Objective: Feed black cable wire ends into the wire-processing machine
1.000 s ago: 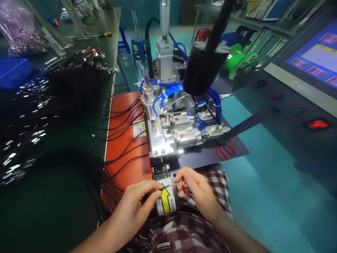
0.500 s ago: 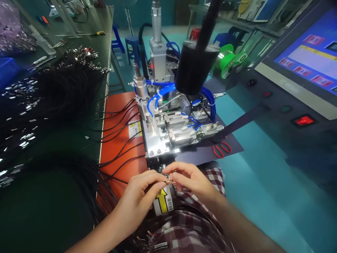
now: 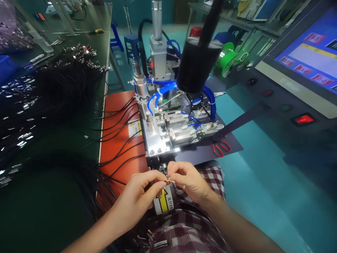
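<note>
Between thumb and index finger, my left hand pinches a thin cable end from which small coloured wires stick out. My right hand meets it from the right, its thumb and fingertips closed on those wires. Both hands are just in front of the metal machine, above a roller with a yellow arrow label. Several black cables run across the orange plate into the machine's left side.
A large pile of black cables lies on the dark green table at left. Red-handled scissors rest on the machine's right-hand plate. A black cylinder hangs above the machine. The control screen stands at right, near a green spool.
My right hand's fingers, loosely spread before, have come together on the wires. My left hand has stayed almost in place.
</note>
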A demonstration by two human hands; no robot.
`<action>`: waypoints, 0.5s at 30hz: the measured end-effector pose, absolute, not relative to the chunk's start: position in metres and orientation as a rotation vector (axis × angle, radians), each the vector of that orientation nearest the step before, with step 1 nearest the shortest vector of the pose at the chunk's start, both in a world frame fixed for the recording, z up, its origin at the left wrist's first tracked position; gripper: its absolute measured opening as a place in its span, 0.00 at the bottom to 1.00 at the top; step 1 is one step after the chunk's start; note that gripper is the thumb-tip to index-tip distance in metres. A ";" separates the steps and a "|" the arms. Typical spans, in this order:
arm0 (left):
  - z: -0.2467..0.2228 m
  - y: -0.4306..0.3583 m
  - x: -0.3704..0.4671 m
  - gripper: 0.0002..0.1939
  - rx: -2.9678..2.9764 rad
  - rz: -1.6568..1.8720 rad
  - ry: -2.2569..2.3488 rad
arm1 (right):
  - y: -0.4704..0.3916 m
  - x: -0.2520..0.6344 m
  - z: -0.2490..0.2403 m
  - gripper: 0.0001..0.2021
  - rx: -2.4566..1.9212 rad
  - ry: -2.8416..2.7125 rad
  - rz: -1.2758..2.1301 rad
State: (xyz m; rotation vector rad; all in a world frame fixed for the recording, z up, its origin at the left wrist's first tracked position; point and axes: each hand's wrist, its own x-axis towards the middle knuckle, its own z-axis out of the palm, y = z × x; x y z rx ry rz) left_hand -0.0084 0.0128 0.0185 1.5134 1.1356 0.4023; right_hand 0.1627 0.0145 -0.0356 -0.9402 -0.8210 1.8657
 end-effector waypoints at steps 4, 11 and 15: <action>0.023 0.017 -0.007 0.12 1.465 0.406 1.157 | 0.011 0.162 -0.036 0.10 -1.034 -0.718 1.757; 0.019 0.018 -0.003 0.12 1.396 0.405 1.182 | 0.004 0.162 -0.036 0.11 -1.012 -0.827 1.704; 0.018 0.017 -0.003 0.12 1.405 0.411 1.186 | 0.006 0.161 -0.033 0.11 -1.021 -0.807 1.710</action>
